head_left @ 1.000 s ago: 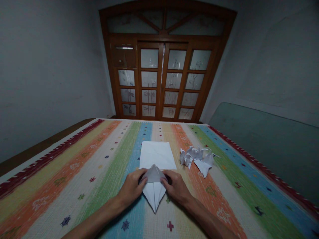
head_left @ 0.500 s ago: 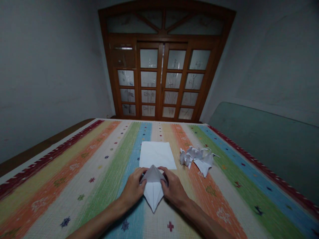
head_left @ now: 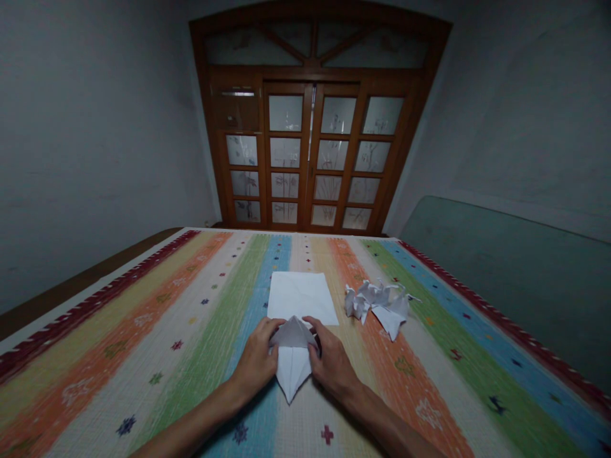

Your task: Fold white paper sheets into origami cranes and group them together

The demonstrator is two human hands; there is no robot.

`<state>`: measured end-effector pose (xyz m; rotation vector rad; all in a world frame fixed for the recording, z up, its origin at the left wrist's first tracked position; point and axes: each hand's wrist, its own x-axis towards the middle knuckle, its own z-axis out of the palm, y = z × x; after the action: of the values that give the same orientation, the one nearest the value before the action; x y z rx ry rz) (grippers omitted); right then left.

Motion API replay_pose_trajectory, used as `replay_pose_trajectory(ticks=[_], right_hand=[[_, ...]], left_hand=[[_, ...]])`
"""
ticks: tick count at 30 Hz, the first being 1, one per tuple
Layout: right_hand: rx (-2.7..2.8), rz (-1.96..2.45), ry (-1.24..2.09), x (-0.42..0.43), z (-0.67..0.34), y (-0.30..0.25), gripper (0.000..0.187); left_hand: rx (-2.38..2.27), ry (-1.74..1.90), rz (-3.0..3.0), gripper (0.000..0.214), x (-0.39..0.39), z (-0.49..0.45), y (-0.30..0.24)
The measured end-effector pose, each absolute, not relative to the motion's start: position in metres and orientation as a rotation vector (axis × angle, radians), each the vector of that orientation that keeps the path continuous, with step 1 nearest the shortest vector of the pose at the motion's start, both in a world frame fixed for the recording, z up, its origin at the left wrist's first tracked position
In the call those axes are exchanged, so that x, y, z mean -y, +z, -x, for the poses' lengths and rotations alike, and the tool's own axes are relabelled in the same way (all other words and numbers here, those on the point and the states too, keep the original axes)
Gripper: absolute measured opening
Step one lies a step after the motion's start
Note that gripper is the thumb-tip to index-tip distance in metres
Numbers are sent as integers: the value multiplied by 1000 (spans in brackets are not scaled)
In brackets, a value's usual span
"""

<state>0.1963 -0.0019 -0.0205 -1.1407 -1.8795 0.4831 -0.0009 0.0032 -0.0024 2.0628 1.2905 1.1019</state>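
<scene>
A half-folded white paper piece (head_left: 292,364) lies on the striped cloth (head_left: 143,331), its point toward me. My left hand (head_left: 256,364) presses its left edge with fingers curled on the paper. My right hand (head_left: 331,362) holds the right edge, fingers pinched along the upper flap. A flat stack of white sheets (head_left: 301,296) lies just beyond the folded piece. Several finished white folded paper figures (head_left: 378,305) sit in a small heap to the right of the sheets.
The colourful striped cloth covers a wide surface with red borders at left and right. A wooden door with frosted glass panes (head_left: 312,152) stands behind it. A dark green panel (head_left: 515,273) lies to the right.
Both hands and the folded piece have shifted slightly toward each other and away from me. The right fingers have moved up along the top flap.
</scene>
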Motion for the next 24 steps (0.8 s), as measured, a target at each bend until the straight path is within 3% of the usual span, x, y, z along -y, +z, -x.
replay_pose_trajectory(ticks=[7, 17, 24], right_hand=[[1879, 1163, 475, 1, -197, -25, 57], [1843, 1109, 491, 4, -194, -18, 52], [1862, 1176, 468, 3, -196, -19, 51]], left_hand=[[-1305, 1045, -2145, 50, -7, 6, -13], [-1166, 1037, -2289, 72, -5, 3, -9], [-1384, 923, -2305, 58, -8, 12, -8]])
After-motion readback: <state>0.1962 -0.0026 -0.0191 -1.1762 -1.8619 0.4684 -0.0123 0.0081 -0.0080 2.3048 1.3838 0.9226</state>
